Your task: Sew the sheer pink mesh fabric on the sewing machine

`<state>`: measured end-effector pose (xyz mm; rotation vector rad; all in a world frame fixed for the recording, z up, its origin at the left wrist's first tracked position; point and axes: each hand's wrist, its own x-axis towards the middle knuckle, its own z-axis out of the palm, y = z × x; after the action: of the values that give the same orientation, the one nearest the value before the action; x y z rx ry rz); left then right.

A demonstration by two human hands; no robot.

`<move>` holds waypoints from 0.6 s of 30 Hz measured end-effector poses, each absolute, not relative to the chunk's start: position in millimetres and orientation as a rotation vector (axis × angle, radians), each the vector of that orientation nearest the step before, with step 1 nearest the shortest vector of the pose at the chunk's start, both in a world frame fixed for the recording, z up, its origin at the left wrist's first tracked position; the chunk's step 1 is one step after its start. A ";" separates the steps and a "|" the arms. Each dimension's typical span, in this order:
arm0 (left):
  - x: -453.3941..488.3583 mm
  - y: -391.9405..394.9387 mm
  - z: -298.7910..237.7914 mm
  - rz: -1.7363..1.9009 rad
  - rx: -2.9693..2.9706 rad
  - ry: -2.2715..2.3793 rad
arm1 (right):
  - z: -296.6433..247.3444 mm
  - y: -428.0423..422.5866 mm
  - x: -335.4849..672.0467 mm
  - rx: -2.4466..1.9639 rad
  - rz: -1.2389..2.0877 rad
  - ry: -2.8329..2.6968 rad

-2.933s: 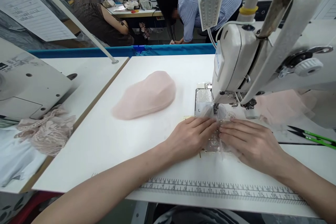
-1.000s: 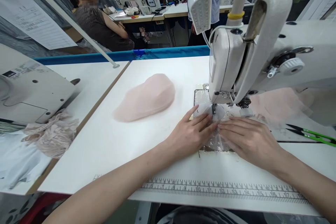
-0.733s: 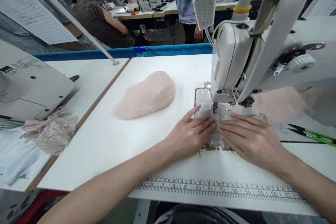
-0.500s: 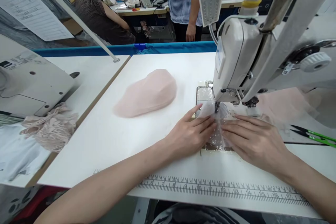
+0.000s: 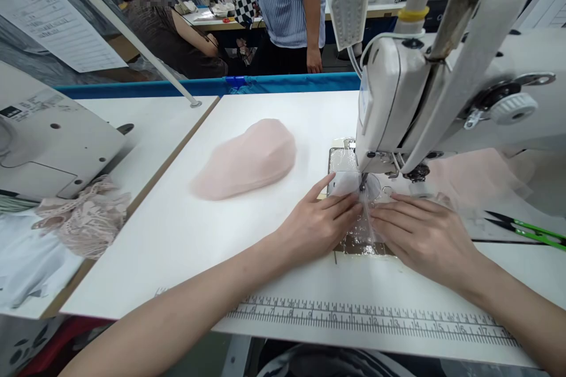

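- Sheer fabric (image 5: 345, 182) sits at the presser foot (image 5: 363, 181) of the right-hand sewing machine (image 5: 389, 88), partly covered by fingers.
- Left hand (image 5: 328, 217): fairly flat on fabric, outer finger spread; thumb hidden, can't tell if pinching.
- Right hand (image 5: 422, 227): fingers together, laid low right of the foot; pinch underneath can't be told.
- Doing it well, likely: light, even pressure from both sides, layers flat and edges aligned, feed guided rather than pulled; such thin stuff would probably pucker or slip. Fingertips best clear of the needle.
- Desk (image 5: 212, 247): white, printed ruler (image 5: 375, 319) along near edge; pink piece (image 5: 247, 159) left of machine, paler pink fabric (image 5: 471, 174) right, green-handled snips (image 5: 528, 230) near that.
- Far left: second machine (image 5: 48, 129), stringy bundle (image 5: 91, 215) nearer.
- Room: seated person (image 5: 165, 41), person in striped shirt (image 5: 285, 3), more machines beyond blue edging (image 5: 296, 82).
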<state>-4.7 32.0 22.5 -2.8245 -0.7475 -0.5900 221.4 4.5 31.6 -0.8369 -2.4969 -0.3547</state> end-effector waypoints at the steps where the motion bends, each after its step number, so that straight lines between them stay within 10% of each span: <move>1: -4.5 33.2 22.7 -0.585 -2.829 -0.759 | 30.5 5.6 221.4 -0.834 -0.364 -2.495; 18: 4.5 42.4 29.3 -0.741 -3.072 -1.148 | 29.6 5.8 222.2 -0.955 -0.019 -2.282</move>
<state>4.5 42.4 29.3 -3.0715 -1.1480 -0.7409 222.2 5.8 29.6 -0.9554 -2.2820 -0.0194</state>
